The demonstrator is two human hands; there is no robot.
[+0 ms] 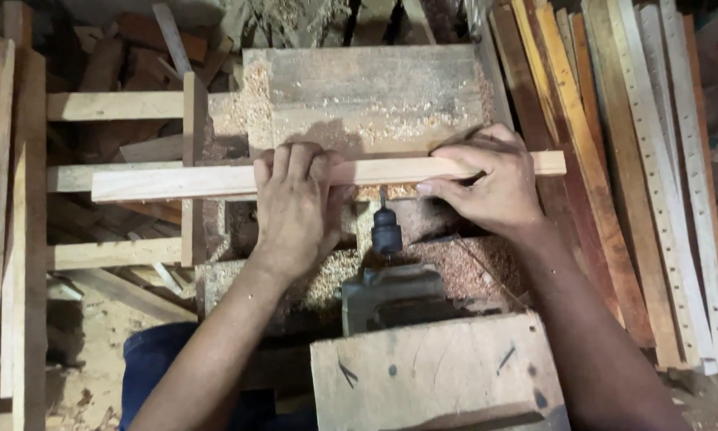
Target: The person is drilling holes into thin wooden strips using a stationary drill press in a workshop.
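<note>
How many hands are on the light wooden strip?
2. The left hand lies over the light wooden strip near its middle; the right hand presses it further right, fingertips on its top face. The drill chuck sits between them. None seem hidden.

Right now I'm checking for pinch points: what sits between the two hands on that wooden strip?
In the head view, a dark drill chuck points at the wooden strip between the left hand and right hand, with sawdust beneath.
</note>
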